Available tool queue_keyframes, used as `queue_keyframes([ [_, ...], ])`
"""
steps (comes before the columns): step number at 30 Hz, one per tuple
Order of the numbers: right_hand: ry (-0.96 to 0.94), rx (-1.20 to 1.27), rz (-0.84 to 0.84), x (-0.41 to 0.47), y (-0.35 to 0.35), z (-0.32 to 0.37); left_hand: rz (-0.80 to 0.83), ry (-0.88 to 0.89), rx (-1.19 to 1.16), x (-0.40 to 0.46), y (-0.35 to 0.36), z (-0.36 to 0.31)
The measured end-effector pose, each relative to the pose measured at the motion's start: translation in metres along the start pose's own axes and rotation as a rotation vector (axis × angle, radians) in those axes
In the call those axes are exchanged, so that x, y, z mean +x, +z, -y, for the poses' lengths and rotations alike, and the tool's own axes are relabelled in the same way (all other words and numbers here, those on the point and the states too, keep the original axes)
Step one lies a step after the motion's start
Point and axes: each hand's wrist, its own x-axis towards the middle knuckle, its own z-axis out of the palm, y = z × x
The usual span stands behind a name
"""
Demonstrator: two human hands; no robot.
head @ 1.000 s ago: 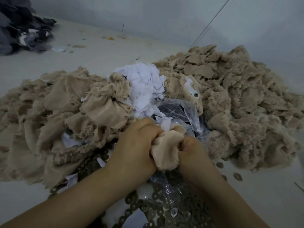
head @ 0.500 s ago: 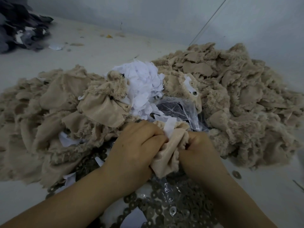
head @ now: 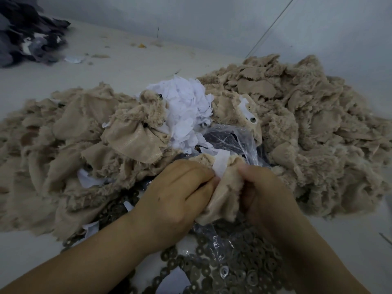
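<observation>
Between your left grip [head: 176, 196] and right grip [head: 267, 194], both pinching its top edge, the plush scrap [head: 224, 200] is soft, light.

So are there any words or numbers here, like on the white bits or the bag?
No text can be read anywhere.
The white slip on the beige plush piece, gripped by the left hand and right hand: blank.
The white scraps: blank.
The clear bag: no print shows.
The round washers: too small to tell.

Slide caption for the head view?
Left grip and right grip hold a beige plush piece over metal washers, beige fabric heaps around.
</observation>
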Motion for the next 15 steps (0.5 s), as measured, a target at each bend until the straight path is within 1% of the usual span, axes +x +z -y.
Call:
queue_keyframes([
  [3,-0.059,-0.032,0.021,-0.001,0.004,-0.002,0.021,0.013,-0.017,-0.001,0.001,-0.001],
  [6,-0.006,0.052,0.012,-0.002,0.002,-0.002,0.011,-0.013,-0.053,-0.003,0.003,0.000],
  [8,-0.002,0.043,0.000,-0.002,0.001,-0.001,-0.022,-0.061,-0.099,-0.003,0.004,0.000],
  [13,-0.034,-0.051,-0.092,-0.003,0.004,0.004,-0.066,-0.193,-0.280,-0.002,-0.004,-0.004],
  [15,-0.068,-0.106,-0.124,-0.003,0.002,0.004,-0.071,-0.276,-0.433,-0.001,-0.011,-0.006],
])
